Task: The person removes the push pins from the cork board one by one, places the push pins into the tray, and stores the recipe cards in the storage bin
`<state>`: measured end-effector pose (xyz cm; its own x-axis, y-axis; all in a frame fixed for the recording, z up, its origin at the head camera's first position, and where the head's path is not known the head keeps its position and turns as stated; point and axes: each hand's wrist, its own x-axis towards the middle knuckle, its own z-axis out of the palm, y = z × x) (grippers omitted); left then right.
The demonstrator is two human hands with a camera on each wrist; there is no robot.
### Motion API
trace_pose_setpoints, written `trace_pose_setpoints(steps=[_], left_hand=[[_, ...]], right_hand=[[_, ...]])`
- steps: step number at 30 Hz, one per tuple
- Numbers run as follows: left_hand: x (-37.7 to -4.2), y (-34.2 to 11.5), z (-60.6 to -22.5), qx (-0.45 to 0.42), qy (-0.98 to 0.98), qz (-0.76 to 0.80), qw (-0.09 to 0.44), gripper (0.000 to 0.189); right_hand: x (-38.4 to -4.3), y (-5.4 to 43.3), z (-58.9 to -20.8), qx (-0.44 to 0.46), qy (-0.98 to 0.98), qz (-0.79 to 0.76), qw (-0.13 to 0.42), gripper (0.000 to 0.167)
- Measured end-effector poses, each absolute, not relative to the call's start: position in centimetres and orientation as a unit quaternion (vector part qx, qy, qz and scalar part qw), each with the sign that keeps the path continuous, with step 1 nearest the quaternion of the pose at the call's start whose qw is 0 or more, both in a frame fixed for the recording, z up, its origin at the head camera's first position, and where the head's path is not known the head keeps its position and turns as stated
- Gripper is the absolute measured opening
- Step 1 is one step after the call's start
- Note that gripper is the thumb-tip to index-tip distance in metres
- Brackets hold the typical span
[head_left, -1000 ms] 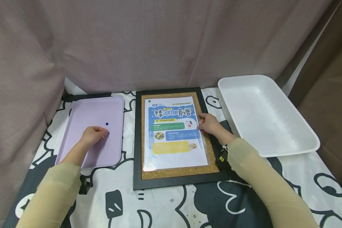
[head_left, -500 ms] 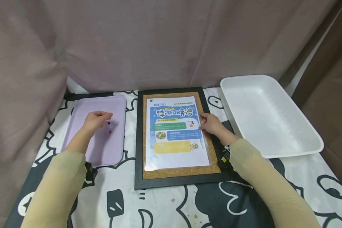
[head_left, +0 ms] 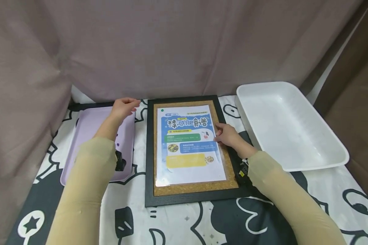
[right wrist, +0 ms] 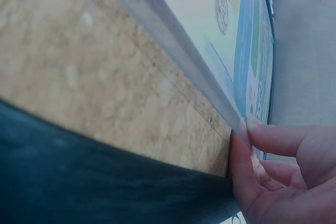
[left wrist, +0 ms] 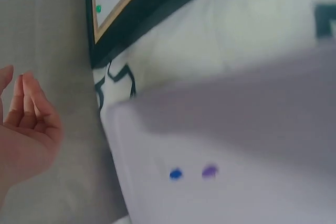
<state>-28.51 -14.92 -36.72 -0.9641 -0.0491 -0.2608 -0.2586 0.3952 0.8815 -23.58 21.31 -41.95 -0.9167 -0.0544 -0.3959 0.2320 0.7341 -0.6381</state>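
Observation:
My left hand (head_left: 124,109) is raised over the far right corner of the lilac tray (head_left: 87,127), thumb and fingertips close together. I cannot tell whether a small thing sits between them. On the tray lie a blue pin (left wrist: 176,173) and a purple pin (left wrist: 210,171), both blurred in the left wrist view. With thumb and forefinger my right hand (head_left: 228,135) pinches the right edge of a laminated sheet (head_left: 190,173), lifting that edge slightly off the cork board (right wrist: 121,87). A green pin (head_left: 162,110) shows at the sheet's upper left corner.
A black frame (head_left: 190,200) borders the cork board. To its right stands a deep white tub (head_left: 282,122). Everything rests on a black-and-white patterned cloth (head_left: 171,221), with a grey-brown curtain (head_left: 171,47) close behind.
My left hand has risen from the pins on the tray and moved away and to the right, toward the board. The right hand keeps its pinch on the sheet's edge.

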Motion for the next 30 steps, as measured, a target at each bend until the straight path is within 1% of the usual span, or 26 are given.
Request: trace_pose_setpoints(steps=[9,15,20,25,28,29,30], left_hand=[[-30.7,-10.4,-38.6,-0.089,0.819,0.558,0.099,0.034],[-31.9,-8.4,-39.9,-0.089,0.814,0.567,0.095,0.032],[-32.5,-7.6,-40.4,-0.09,0.83,0.542,0.096,0.032],[-33.0,-7.3,-41.3,-0.103,0.858,0.492,0.108,0.029],[-33.9,-7.4,-42.9,-0.1,0.875,0.462,0.1,0.025],[-34.8,-7.6,-44.2,-0.093,0.88,0.458,0.082,0.021],[-35.4,-7.7,-45.0,-0.087,0.889,0.443,0.076,0.02]], right_hand=[[-23.4,21.5,-41.6,0.059,0.908,-0.363,0.2,0.073],[-23.4,21.3,-41.8,0.065,0.905,-0.371,0.197,0.074],[-23.5,21.3,-41.9,0.069,0.904,-0.372,0.198,0.074],[-23.3,21.5,-42.0,0.06,0.903,-0.373,0.202,0.073],[-23.2,21.4,-42.2,0.059,0.905,-0.372,0.201,0.072],[-23.2,21.4,-42.2,0.058,0.905,-0.371,0.199,0.072],[-23.2,21.4,-42.2,0.059,0.906,-0.37,0.198,0.072]])
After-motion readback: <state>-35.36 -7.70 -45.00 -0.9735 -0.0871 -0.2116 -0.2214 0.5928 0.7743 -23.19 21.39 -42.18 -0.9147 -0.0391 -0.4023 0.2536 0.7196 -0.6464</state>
